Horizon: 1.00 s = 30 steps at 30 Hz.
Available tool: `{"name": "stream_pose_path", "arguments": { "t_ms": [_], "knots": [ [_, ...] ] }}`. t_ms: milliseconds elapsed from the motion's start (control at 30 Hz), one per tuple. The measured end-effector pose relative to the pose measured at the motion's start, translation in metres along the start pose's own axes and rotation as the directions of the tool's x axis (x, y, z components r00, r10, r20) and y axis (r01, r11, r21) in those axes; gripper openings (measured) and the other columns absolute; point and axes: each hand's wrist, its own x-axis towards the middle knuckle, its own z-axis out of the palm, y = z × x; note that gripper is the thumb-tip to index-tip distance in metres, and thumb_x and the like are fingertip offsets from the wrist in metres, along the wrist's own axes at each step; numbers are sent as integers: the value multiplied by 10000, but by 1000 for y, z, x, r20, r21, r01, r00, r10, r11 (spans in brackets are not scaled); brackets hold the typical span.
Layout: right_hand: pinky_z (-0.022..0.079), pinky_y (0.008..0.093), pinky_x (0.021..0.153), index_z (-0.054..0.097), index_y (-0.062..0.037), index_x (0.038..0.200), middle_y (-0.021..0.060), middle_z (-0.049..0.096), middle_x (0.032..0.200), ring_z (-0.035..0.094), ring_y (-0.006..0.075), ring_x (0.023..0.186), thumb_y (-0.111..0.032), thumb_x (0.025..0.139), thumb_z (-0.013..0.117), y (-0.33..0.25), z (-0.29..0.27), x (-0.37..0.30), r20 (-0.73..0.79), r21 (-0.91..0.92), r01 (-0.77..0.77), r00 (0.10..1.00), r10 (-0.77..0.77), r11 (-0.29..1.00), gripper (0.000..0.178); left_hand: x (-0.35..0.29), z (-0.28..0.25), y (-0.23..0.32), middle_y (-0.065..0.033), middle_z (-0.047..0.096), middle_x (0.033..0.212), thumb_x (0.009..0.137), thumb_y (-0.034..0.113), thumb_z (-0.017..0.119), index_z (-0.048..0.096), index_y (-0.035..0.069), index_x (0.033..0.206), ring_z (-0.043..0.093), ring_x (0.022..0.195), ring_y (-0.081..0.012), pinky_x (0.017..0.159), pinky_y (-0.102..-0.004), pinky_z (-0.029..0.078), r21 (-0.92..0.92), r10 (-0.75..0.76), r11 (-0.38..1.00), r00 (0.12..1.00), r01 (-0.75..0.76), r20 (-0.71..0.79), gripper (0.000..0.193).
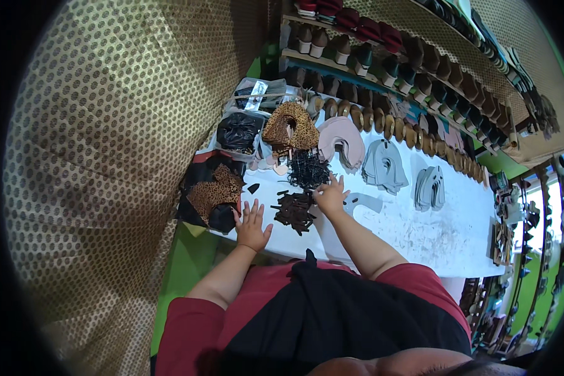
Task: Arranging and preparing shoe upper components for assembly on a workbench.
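Head view shows us a loose heap of short, dark-brown, flat strips (294,213) lying on the white, smudged counter (432,244), between our two hands. Just beyond it sits a tangled mound of thin, black, cord-like pieces (308,169). Our right hand (330,195) is at this mound's near right side, fingers partly bent; we cannot tell whether its grip is closed on anything. Our left hand (252,229) lies palm down left of the heap, at the counter's near edge, its grip spread open and empty. A pale-grey, flat, curved piece (366,202) lies just right of our right wrist.

Farther out, we see a leopard-print, folded fabric piece (214,195) on the left, a leopard-print stack of arched pieces (289,127) behind the mound, then pale-pink, horseshoe-shaped pieces (343,136) and two grey stacks of curved pieces (382,166) toward the right. Brown, rounded shoe forms (400,130) line the counter's back.
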Motion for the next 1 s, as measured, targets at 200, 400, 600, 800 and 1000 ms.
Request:
{"name": "stream_pose_path", "arguments": {
  "t_ms": [200,400,600,800,1000],
  "knots": [
    [147,794,1051,774,-205,797,140,390,1546,209,455,1458,-274,742,731,66,-11,-38,-272,181,-183,935,228,966,98,2,-3,1,-155,244,1615,860,415,601,397,71,1480,133,1508,-385,1153,-666,4,20,-34,999,999,34,35,738],
    [85,691,1143,790,-152,830,202,311,1574,187,424,1476,-285,761,721,114,-19,-89,-240,347,-382,847,475,857,165,2,-1,-3,-153,237,1618,864,411,590,315,32,1515,120,1510,-389,1150,-669,-10,19,-28,999,1000,27,3,802],
    [61,657,1167,786,-126,818,220,295,1578,177,431,1478,-274,761,708,115,-17,-98,-234,342,-361,861,451,867,176,1,10,-7,-136,189,1635,866,446,585,267,42,1537,109,1512,-387,1141,-679,-33,96,-28,995,999,27,14,844],
    [27,610,1191,776,-117,797,225,288,1580,164,422,1485,-258,776,686,110,-18,-97,-223,363,-398,841,494,842,169,16,2,16,-130,180,1640,849,409,625,268,76,1542,109,1513,-391,1126,-695,-50,81,80,993,993,-87,81,847],
    [13,609,1191,768,-105,814,222,287,1582,144,409,1493,-253,790,663,106,-17,-100,-213,338,-390,855,473,856,183,60,-11,97,-119,184,1639,883,442,617,364,172,1517,133,1505,-395,1128,-701,38,-24,416,905,872,-425,256,735]
  ]
}}
